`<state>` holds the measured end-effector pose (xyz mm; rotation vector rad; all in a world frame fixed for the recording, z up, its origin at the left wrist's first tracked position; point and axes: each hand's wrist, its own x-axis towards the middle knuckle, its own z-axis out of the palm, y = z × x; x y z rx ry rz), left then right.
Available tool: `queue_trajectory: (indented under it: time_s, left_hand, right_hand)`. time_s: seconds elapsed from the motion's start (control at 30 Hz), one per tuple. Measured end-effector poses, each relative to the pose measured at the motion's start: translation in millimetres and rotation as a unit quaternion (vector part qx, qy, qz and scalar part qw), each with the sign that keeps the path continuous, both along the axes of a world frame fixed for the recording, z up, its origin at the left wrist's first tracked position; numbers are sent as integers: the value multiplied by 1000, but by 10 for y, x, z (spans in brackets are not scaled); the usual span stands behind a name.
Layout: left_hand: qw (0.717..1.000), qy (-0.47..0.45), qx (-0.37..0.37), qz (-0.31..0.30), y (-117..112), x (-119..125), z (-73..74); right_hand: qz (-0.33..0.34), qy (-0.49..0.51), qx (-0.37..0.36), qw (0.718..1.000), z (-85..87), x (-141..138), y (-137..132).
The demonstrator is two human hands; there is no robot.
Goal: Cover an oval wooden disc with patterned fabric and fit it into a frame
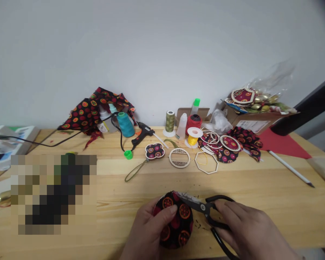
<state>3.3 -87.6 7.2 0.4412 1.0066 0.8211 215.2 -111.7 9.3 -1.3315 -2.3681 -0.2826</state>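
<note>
My left hand (155,225) grips a round fabric-covered disc (177,225), black with red and orange flower circles, with the thumb pressed on its face. My right hand (249,224) holds black-handled scissors (203,207), fingers around the handles. The blades lie at the disc's upper right edge, against a pale frayed strip there. How far the blades are apart is hard to make out. Small dark fabric scraps lie on the wooden table (119,216) beside the disc. Beyond the hands lie a round lattice wooden frame (180,158) and a flower-shaped fabric piece (155,151) with a cord loop.
Along the wall stand a teal thread cone (125,124), a black glue gun (143,133), a green thread spool (170,122) and a yellow thread spool (193,137). An octagonal wooden frame (206,162), a white pencil (291,168) and a filled cardboard box (249,119) are at right. A blurred patch covers the left.
</note>
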Motion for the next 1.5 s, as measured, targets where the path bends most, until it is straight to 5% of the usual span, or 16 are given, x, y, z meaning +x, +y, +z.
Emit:
queue_trajectory:
  time_s: [0.2, 0.33, 0.53, 0.83, 1.5]
  left_hand:
    - [1000, -1, 0, 2, -15, 6, -15]
    - [1000, -4, -19, -2, -25, 12, -9]
    - [1000, 8, -23, 12, -14, 17, 51]
    - [999, 38, 13, -28, -31, 0, -56]
    - [999, 36, 19, -32, -40, -28, -63]
  right_hand:
    - [-3, 67, -220, 973, -37, 59, -11]
    - [-32, 108, -257, 960, -93, 121, 31]
    - [-77, 112, -213, 968, 45, 59, 47]
    - [-1, 56, -57, 997, 117, -17, -1]
    - [2, 21, -49, 999, 89, -53, 17]
